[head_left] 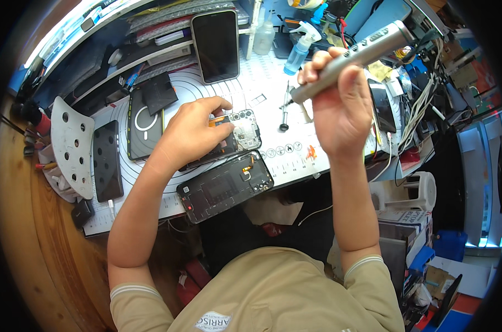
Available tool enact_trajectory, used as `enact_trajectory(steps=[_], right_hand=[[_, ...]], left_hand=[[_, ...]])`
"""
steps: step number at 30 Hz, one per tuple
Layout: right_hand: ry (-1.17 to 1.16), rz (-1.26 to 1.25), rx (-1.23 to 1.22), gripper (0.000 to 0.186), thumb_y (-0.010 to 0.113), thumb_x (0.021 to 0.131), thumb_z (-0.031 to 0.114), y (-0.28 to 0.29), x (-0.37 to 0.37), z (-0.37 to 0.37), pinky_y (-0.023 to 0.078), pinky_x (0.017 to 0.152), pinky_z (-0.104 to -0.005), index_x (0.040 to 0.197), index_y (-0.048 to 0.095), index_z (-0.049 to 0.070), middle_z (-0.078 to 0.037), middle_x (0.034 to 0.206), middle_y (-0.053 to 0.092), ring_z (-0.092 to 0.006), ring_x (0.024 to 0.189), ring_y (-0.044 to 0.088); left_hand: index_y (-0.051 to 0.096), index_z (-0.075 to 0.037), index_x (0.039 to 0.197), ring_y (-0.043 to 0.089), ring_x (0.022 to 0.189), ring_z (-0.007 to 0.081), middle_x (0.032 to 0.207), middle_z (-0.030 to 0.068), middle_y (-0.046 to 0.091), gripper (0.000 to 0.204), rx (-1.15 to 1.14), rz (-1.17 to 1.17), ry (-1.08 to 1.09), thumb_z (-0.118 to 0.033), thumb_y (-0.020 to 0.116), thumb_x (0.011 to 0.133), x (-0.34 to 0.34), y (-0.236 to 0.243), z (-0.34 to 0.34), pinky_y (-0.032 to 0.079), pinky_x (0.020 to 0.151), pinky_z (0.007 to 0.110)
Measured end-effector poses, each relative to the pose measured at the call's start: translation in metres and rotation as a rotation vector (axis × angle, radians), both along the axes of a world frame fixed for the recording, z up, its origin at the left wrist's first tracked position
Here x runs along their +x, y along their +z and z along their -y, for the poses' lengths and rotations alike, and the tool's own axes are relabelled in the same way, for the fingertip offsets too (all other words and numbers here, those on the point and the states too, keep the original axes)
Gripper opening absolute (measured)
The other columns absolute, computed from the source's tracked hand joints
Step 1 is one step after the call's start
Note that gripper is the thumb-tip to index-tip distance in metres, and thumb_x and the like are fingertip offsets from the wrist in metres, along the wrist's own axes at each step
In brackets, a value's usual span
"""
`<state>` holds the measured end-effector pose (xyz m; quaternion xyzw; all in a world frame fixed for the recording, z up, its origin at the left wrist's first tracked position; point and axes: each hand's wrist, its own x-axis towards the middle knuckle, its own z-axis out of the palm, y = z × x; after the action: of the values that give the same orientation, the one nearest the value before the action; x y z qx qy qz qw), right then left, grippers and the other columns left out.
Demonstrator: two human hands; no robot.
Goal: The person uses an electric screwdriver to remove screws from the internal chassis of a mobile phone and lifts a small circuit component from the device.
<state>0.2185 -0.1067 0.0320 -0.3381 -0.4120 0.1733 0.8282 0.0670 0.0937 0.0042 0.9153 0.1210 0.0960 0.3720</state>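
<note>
My right hand (344, 113) is raised over the right of the desk, its fingers and thumb wrapped around a grey, cylindrical electric screwdriver (357, 60) with buttons along its side. The tip points down to the left, toward the mat. My left hand (187, 131) grips an opened phone (246, 133) lying on the mat, fingers bent over its far side and thumb on its inner parts. The bared circuit board and camera rings show beside the thumb. Nearer to me lies a black phone back cover (220, 187), inner side up, with a small flex cable on it.
A white printed mat (165, 206) covers the desk. Another phone (215, 47) stands upright behind; a dark phone (108, 160) lies at left beside a white perforated plate (73, 146). A spray bottle (300, 50) stands at the back. Cables (422, 119) hang along the right edge.
</note>
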Motion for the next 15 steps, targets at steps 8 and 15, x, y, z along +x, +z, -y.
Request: enact_trajectory(steps=[8, 15], right_hand=[[0.125, -0.119, 0.042, 0.058, 0.033, 0.112, 0.047, -0.02, 0.01, -0.039, 0.039, 0.095, -0.043, 0.139, 0.046, -0.002, -0.012, 0.105, 0.054, -0.023, 0.096, 0.048], [0.07, -0.139, 0.042, 0.053, 0.033, 0.112, 0.045, -0.03, 0.014, -0.049, 0.039, 0.096, -0.0424, 0.133, 0.05, -0.001, -0.012, 0.105, 0.054, -0.0232, 0.097, 0.048]], left_hand=[[0.058, -0.001, 0.107, 0.064, 0.081, 0.0171, 0.095, 0.0104, 0.067, 0.02, -0.227, 0.003, 0.031, -0.009, 0.068, 0.092, -0.002, 0.004, 0.0, 0.052, 0.072, 0.034], [0.059, -0.001, 0.101, 0.064, 0.086, 0.0189, 0.091, 0.0103, 0.067, 0.016, -0.154, 0.039, 0.007, -0.008, 0.068, 0.09, -0.002, 0.0, 0.001, 0.052, 0.075, 0.033]])
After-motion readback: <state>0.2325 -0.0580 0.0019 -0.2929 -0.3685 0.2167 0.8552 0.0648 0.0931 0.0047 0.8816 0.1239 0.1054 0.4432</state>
